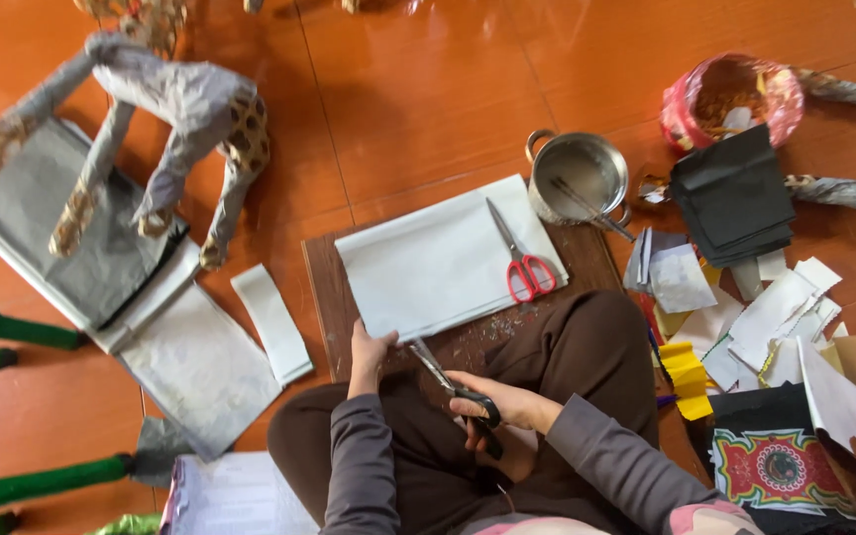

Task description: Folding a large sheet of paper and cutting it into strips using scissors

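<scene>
My right hand (pixel 502 404) grips black-handled scissors (pixel 453 381), their blades pointing up-left at the near edge of a stack of white paper (pixel 428 263). My left hand (pixel 369 357) presses on that same near edge, at the stack's lower left corner. The paper lies on a dark wooden board (pixel 324 287) over my lap. Red-handled scissors (pixel 519 260) rest, blades closed, on the right side of the stack.
A small metal pot (pixel 579 176) stands at the board's far right corner. Black sheets (pixel 735 198), white and yellow scraps (pixel 745 317) and a pink bowl (pixel 733 97) lie to the right. A papier-mâché animal figure (pixel 175 109), grey sheets (pixel 200 367) and a white strip (pixel 271 322) lie to the left.
</scene>
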